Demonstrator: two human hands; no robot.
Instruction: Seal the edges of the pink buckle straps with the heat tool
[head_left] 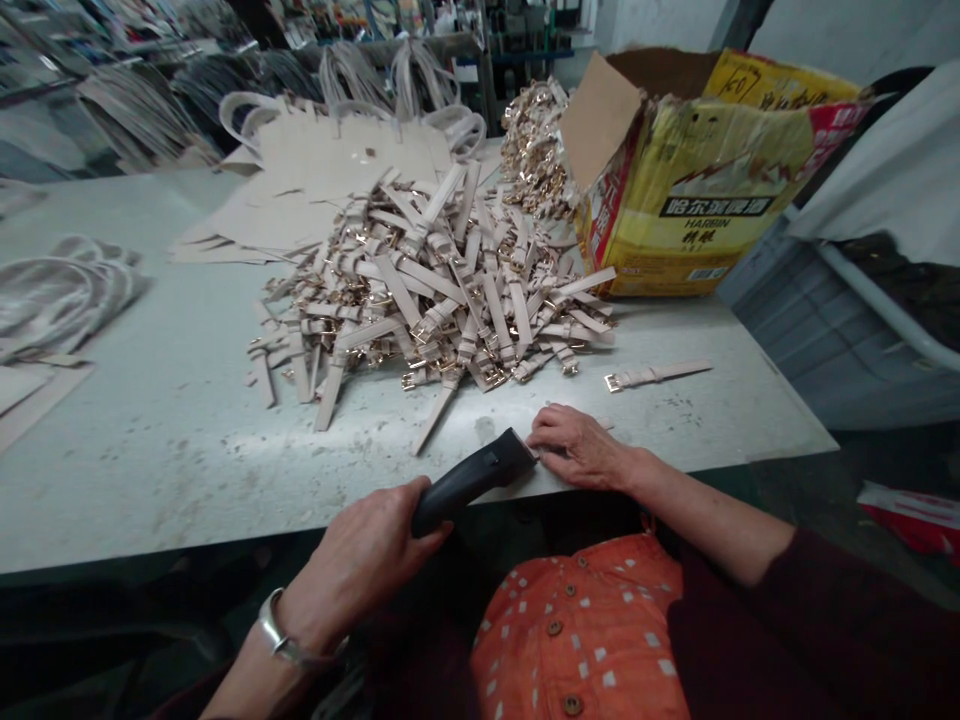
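My left hand (373, 540), with a silver bangle at the wrist, is wrapped round the handle of a black hair clipper (472, 480). The clipper points right and slightly away from me, its head reaching the fingertips of my right hand. My right hand (581, 447) is closed in a pinch at the table's front edge. It holds a pale buckle strap (607, 427), mostly hidden by the fingers; only a sliver shows behind the hand. Beyond both hands rises a heap of pale straps (442, 290) with gold buckles. One single buckle strap (658, 375) lies to the right of the heap.
A yellow cardboard box (697, 200) stands open at the back right, beside a pile of gold buckle pieces (534, 140). Flat pale panels (315, 170) with handles lie behind the heap. Coiled strips (67, 290) rest on the table's left. A grey bin (795, 340) adjoins the right edge.
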